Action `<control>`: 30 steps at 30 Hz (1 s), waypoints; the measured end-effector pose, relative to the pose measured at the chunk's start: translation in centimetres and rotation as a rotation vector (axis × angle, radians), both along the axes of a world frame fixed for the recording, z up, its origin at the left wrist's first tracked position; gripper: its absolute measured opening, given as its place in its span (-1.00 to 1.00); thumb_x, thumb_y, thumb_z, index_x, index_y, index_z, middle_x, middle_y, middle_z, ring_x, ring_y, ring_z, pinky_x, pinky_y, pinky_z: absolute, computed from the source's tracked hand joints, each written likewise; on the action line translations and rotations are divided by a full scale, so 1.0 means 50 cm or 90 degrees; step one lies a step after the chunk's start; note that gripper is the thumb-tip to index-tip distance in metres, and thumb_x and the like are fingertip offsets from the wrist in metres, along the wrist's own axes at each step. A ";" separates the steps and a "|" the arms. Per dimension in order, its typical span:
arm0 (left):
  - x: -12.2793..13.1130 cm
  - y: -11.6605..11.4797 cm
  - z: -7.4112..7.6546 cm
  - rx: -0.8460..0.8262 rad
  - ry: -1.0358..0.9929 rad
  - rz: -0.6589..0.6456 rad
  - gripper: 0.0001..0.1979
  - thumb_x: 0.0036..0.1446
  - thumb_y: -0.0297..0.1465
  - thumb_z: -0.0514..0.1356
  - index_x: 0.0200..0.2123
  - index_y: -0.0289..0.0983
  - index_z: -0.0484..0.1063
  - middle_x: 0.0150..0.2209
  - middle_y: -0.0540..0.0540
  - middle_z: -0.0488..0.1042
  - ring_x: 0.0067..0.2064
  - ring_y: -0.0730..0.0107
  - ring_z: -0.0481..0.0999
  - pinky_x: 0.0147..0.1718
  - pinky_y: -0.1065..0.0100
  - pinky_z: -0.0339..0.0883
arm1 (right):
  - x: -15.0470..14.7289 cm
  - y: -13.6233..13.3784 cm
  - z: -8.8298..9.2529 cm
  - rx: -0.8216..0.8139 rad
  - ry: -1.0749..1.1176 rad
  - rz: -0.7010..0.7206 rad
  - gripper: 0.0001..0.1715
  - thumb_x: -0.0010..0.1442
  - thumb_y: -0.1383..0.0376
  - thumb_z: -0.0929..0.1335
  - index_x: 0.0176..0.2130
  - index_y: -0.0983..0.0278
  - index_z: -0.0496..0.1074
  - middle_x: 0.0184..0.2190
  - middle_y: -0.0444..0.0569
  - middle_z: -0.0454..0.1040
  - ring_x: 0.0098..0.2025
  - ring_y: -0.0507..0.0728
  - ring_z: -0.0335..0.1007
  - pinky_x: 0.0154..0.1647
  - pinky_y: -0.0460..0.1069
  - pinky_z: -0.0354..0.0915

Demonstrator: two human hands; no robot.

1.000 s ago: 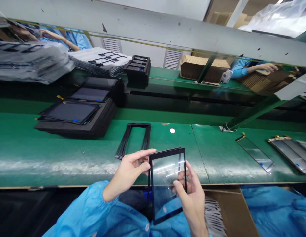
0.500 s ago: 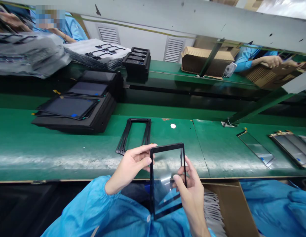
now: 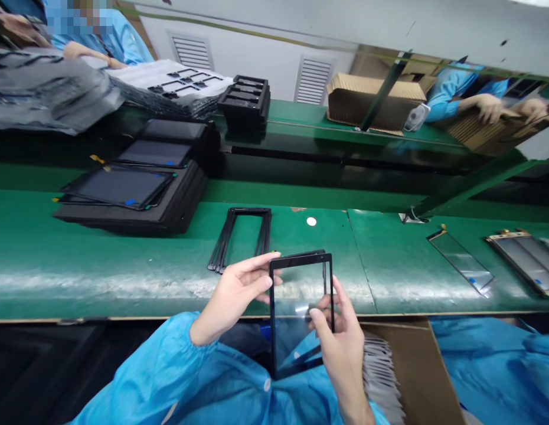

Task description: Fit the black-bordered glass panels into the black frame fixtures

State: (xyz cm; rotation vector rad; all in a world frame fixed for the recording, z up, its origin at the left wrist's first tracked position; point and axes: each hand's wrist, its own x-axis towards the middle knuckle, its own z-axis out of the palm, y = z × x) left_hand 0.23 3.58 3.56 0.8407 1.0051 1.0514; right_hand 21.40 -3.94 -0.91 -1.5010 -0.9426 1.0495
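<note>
A clear glass panel with a black border (image 3: 296,277) stands upright between both my hands, just in front of the green belt's near edge. My left hand (image 3: 234,292) pinches its upper left edge with thumb and forefinger. My right hand (image 3: 340,336) grips the right edge, thumb on the front face and fingers behind the glass. Both sleeves are light blue.
A stack of black frames (image 3: 241,236) lies on the green conveyor belt (image 3: 79,265) just beyond my hands. Black trays with dark screens (image 3: 133,195) sit at left, glass panels (image 3: 463,260) at right. A cardboard box (image 3: 416,372) is below right. Other people in blue work across the line.
The panel has risen slightly and tilted more upright in my hands. The view has shifted down a little; my grip on both edges is unchanged.
</note>
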 end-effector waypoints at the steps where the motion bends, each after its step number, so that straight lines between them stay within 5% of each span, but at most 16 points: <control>1: -0.001 -0.001 0.003 -0.002 0.019 0.002 -0.46 0.12 -0.25 0.50 0.17 -0.20 0.64 -0.14 -0.22 0.73 -0.12 0.11 0.75 -0.42 0.45 0.62 | 0.002 0.001 -0.003 0.027 -0.062 0.001 -0.18 0.29 0.03 0.50 0.43 0.06 0.30 -0.13 -0.05 0.52 -0.31 0.10 0.50 -0.25 0.05 0.55; 4: -0.005 -0.003 0.016 0.009 0.086 0.006 -0.49 0.11 -0.26 0.49 0.13 -0.24 0.66 -0.21 -0.21 0.75 -0.17 0.06 0.78 -0.44 0.42 0.63 | 0.017 0.015 0.007 0.135 -0.240 -0.013 -0.33 0.32 0.08 0.47 0.35 0.02 0.41 0.26 0.12 0.41 0.22 0.36 0.43 0.20 0.34 0.44; 6: -0.009 -0.006 0.026 0.034 0.125 -0.008 -0.51 0.10 -0.27 0.49 0.10 -0.27 0.68 -0.30 -0.20 0.76 -0.22 0.06 0.78 -0.44 0.41 0.63 | 0.032 0.033 0.029 0.163 -0.209 -0.001 -0.35 0.37 0.10 0.42 0.39 0.00 0.36 0.41 0.10 0.31 0.39 0.39 0.30 0.36 0.41 0.29; 8: -0.013 -0.011 0.034 0.057 0.150 -0.028 -0.55 0.10 -0.29 0.48 0.07 -0.27 0.70 -0.35 -0.19 0.76 -0.26 0.09 0.78 -0.43 0.41 0.63 | 0.048 0.054 0.057 0.128 -0.078 0.042 -0.37 0.42 0.11 0.38 0.41 0.05 0.33 0.27 0.11 0.53 0.27 0.33 0.49 0.30 0.35 0.39; 10: -0.015 -0.016 0.041 0.074 0.158 -0.042 -0.58 0.10 -0.31 0.47 0.05 -0.25 0.71 -0.35 -0.19 0.76 -0.28 0.12 0.78 -0.42 0.43 0.63 | 0.058 0.073 0.082 0.081 0.026 0.072 -0.46 0.40 0.09 0.41 0.29 0.15 0.47 -0.13 0.05 0.75 -0.03 0.26 0.70 0.12 0.24 0.54; 13: -0.017 -0.021 0.046 0.082 0.167 -0.048 -0.58 0.08 -0.29 0.48 0.03 -0.24 0.72 -0.37 -0.18 0.76 -0.31 0.14 0.78 -0.44 0.46 0.61 | 0.059 0.087 0.105 0.058 0.085 0.073 -0.63 0.28 0.07 0.50 0.00 0.21 0.65 -0.45 -0.03 0.73 -0.35 0.21 0.72 -0.14 0.10 0.62; 22: -0.037 -0.025 0.027 0.053 0.242 -0.087 -0.56 0.22 -0.24 0.40 0.13 -0.24 0.67 -0.29 -0.18 0.77 -0.25 0.15 0.78 -0.35 0.42 0.64 | 0.040 0.080 0.111 0.061 0.139 0.015 -0.71 0.20 0.08 0.56 -0.18 0.21 0.68 -0.45 0.00 0.74 -0.48 0.18 0.71 -0.39 -0.02 0.62; 24: -0.038 -0.023 0.025 0.117 0.291 -0.097 -0.59 0.27 -0.21 0.35 0.14 -0.18 0.66 -0.12 -0.20 0.77 -0.13 0.10 0.78 -0.25 0.35 0.67 | 0.036 0.078 0.112 0.066 0.134 0.009 -0.71 0.22 0.07 0.55 -0.18 0.22 0.68 -0.44 0.00 0.74 -0.49 0.18 0.71 -0.38 -0.01 0.63; 27: -0.023 -0.016 0.042 0.321 0.454 -0.100 -0.62 0.27 -0.27 0.33 0.15 -0.03 0.65 0.32 -0.15 0.52 0.30 -0.07 0.54 0.19 0.08 0.51 | 0.020 0.076 0.110 0.073 0.115 0.052 -0.69 0.24 0.05 0.54 -0.15 0.22 0.67 -0.42 0.01 0.75 -0.44 0.18 0.73 -0.33 -0.01 0.64; 30: 0.001 -0.007 0.068 0.414 0.517 -0.239 -0.52 0.26 -0.34 0.33 0.24 0.04 0.57 0.37 -0.10 0.46 0.33 -0.09 0.50 0.28 0.01 0.40 | 0.011 0.077 0.107 0.058 0.129 0.137 -0.54 0.20 0.01 0.57 0.00 0.21 0.63 -0.44 -0.03 0.74 -0.39 0.20 0.74 -0.28 0.02 0.64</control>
